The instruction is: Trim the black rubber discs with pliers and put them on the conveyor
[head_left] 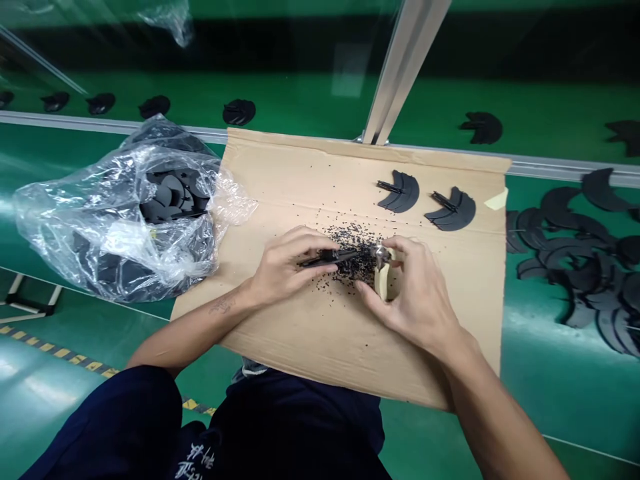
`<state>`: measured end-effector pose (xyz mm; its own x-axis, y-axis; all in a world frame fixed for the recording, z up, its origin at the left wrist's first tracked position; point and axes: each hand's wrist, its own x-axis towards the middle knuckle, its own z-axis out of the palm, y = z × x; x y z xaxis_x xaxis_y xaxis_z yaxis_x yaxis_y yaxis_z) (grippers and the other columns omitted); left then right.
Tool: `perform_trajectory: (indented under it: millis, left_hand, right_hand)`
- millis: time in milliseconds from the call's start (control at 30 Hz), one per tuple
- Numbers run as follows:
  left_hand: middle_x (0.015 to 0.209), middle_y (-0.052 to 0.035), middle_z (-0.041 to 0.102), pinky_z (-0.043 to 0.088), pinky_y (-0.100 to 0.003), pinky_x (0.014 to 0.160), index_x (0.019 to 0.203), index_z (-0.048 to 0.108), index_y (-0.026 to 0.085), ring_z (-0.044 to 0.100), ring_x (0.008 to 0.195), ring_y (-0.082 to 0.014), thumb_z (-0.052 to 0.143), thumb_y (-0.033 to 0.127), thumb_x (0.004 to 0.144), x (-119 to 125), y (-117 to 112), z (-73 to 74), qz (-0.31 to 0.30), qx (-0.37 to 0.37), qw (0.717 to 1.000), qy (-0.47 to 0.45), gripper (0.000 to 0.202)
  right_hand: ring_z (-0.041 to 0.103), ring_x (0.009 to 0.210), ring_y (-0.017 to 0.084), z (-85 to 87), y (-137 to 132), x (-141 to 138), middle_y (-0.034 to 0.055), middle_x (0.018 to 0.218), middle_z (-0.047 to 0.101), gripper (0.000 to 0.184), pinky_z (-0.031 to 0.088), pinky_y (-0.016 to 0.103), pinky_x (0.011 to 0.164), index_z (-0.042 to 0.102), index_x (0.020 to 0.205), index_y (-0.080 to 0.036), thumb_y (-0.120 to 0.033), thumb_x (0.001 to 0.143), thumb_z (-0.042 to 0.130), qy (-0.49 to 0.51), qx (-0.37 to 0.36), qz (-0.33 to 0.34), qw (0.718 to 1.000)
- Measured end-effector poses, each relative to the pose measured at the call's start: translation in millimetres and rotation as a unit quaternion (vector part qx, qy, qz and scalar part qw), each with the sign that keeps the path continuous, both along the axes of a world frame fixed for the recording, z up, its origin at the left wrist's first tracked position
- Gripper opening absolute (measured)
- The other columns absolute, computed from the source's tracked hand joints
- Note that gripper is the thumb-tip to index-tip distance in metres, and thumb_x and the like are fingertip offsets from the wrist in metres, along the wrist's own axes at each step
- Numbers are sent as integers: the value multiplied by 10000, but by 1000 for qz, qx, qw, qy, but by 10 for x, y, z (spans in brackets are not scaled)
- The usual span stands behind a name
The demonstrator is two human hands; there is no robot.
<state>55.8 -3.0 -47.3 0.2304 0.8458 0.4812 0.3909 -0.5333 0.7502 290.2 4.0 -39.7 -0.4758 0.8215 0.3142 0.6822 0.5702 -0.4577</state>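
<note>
My left hand (pixel 289 265) pinches a dark, narrow black plastic part (pixel 345 255), which is held nearly edge-on over the cardboard sheet (pixel 300 333). My right hand (pixel 413 283) is curled around a small cream-coloured piece (pixel 381 283) with a shiny, dark end that meets the black part. I cannot make out exactly what this piece is. Beneath both hands lies a scatter of tiny black bits (pixel 355 233). Farther back on the cardboard rest two curved black plastic parts (pixel 399 192) with raised stems.
At the left, a clear plastic bag (pixel 115 233) bulges with black parts. Several curved black pieces (pixel 575 247) are heaped on the green table at the right. An upright metal post (pixel 400 73) rises behind the cardboard. A row of black parts (pixel 239 112) lies beyond the rail.
</note>
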Motion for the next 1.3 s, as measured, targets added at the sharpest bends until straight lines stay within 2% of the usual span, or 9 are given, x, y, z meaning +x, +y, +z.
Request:
perform_trajectory:
  millis: [67,167,367,500,600,700,833,1067,1300]
  left_hand:
    - [972,-38,727,571,-263,825,994,676,172,687,915,-123,788,251,836,-20,26,-6,12,-40,996,-82,209]
    - [954,-32,704,582,-238,804,882,603,160,689,919,-117,799,266,823,-12,52,-35,6,-102,977,-190,230]
    - [967,-34,702,591,-207,765,897,578,159,684,885,-102,786,291,835,47,18,-115,-19,-177,959,-220,254]
    - [1055,-70,723,603,-258,861,1101,668,169,699,993,-135,744,231,868,0,39,-84,-35,-145,979,-137,252]
    - [1042,-77,744,594,-300,913,996,733,168,703,1010,-148,716,154,871,-55,72,-35,-54,-94,991,-80,128]
    - [1026,-75,752,590,-302,914,935,735,157,707,991,-141,659,80,874,-80,75,-6,-65,-69,992,-79,124]
    - [1030,-74,735,587,-301,895,965,692,150,694,1003,-143,616,23,846,-67,45,-13,-75,-72,990,-96,189]
    - [1099,-96,732,604,-281,864,1129,724,195,701,1027,-142,651,87,897,-40,41,-85,-79,18,997,-18,266]
    - [1019,-89,780,636,-254,806,1157,738,198,746,930,-137,665,130,912,-59,54,-76,-82,21,996,-33,265]
  right_hand:
    - [561,931,240,11,5,16,120,1151,582,615,466,374,773,413,1321,-192,-440,833,693,81,-33,8,996]
    - [584,912,213,5,18,3,88,1108,588,503,504,355,778,481,1263,-225,-370,842,715,185,-80,3,979]
    - [643,1076,236,18,-4,-71,91,1194,659,455,553,409,908,564,1318,-259,-319,888,699,229,-132,105,959]
    - [679,1036,219,66,-33,-62,93,1185,697,515,576,389,890,554,1365,-247,-284,878,717,209,-118,151,959]
    - [697,1022,224,82,-12,-19,94,1155,715,551,578,394,914,546,1355,-227,-259,845,750,206,-88,96,970]
    - [690,1051,244,70,42,31,111,1154,715,432,568,427,929,604,1266,-223,-206,851,724,163,-21,34,986]
    - [689,1059,262,27,79,34,119,1155,718,420,581,450,892,613,1263,-226,-217,854,707,145,-19,72,987]
    - [701,1005,239,27,19,-42,115,1144,719,424,598,415,834,603,1283,-228,-225,869,694,154,-24,146,977]
    - [663,947,251,30,127,106,102,1108,726,390,526,397,762,620,1265,-240,-186,880,656,49,76,68,994]
